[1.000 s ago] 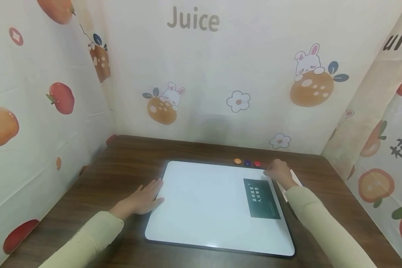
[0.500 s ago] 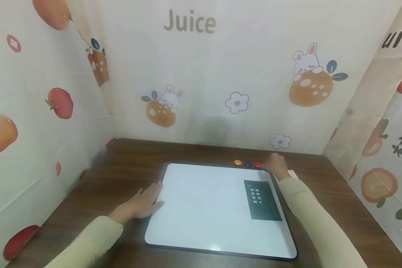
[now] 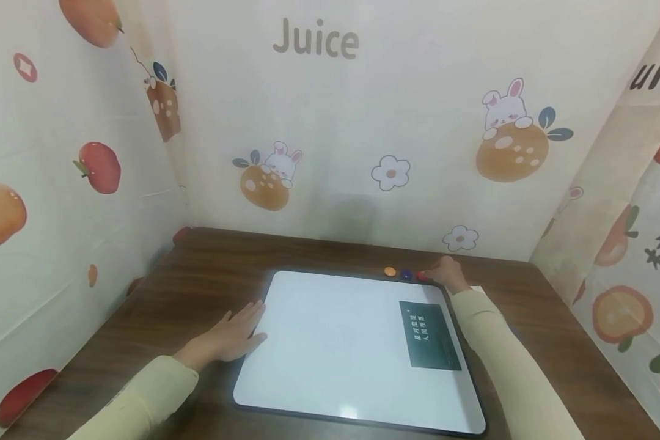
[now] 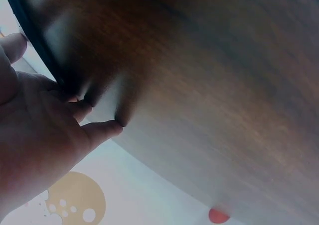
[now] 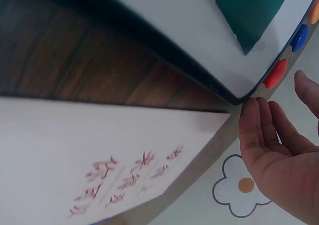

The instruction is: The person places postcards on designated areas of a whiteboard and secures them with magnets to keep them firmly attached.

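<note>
A whiteboard [image 3: 319, 348] with a dark rim lies on the table, bearing a green card [image 3: 430, 336] with white characters at its right side. My left hand [image 3: 228, 336] rests at the board's left edge with fingers spread; the left wrist view shows its fingertips by the dark rim. At the far right corner is my right hand [image 3: 447, 273], its fingertips beside a red round magnet-like button [image 3: 421, 275]. In the right wrist view, thumb and fingers of that hand [image 5: 284, 155] stand apart, with the red button [image 5: 275, 74] beyond them.
A purple-blue button [image 3: 406, 274] and an orange button [image 3: 390, 272] sit in line behind the board. White paper [image 5: 124, 155] with red handwriting lies to the board's right, mostly hidden by the right arm in the head view. Printed cloth hangs around the wooden table [image 3: 187, 275].
My right hand has moved left and slightly away from me, from the board's far right corner to the red button. The left hand stays at the left edge.
</note>
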`<control>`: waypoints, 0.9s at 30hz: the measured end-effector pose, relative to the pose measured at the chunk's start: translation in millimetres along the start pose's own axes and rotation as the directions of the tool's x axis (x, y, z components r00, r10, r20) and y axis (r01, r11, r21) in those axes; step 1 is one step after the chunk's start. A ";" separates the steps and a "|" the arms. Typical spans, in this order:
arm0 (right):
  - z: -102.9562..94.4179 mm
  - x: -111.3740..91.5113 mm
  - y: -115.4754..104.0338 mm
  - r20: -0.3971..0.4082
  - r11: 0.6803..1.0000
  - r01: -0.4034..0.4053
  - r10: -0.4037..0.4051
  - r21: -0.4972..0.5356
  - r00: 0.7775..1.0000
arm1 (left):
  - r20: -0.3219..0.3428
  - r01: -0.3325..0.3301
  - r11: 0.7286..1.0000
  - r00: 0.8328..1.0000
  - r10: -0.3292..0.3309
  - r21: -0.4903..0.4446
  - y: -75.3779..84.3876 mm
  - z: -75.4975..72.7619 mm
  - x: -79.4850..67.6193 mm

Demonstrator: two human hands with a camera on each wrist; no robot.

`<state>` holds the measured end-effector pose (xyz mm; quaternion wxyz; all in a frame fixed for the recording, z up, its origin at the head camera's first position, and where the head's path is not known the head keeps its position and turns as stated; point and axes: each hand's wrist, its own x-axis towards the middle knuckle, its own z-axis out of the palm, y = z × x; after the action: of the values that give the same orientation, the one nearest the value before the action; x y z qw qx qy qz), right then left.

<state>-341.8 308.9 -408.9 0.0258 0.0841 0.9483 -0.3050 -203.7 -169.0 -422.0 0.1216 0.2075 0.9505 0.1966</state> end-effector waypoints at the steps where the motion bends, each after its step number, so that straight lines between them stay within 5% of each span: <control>1: 1.0 1.0 0.9 0.000 1.000 0.000 0.000 0.003 1.000 | -0.001 -0.003 1.000 1.000 0.003 -0.003 -0.6 0.5 0.3; 27: 4.9 9.8 -0.5 0.046 0.997 0.021 -0.024 0.073 0.999 | -0.009 -0.003 1.000 1.000 0.003 0.001 -0.8 1.9 -0.3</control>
<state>-351.5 307.0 -413.5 0.0413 0.0672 0.9366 -0.3413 -203.1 -169.1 -424.0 0.1167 0.2082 0.9508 0.1975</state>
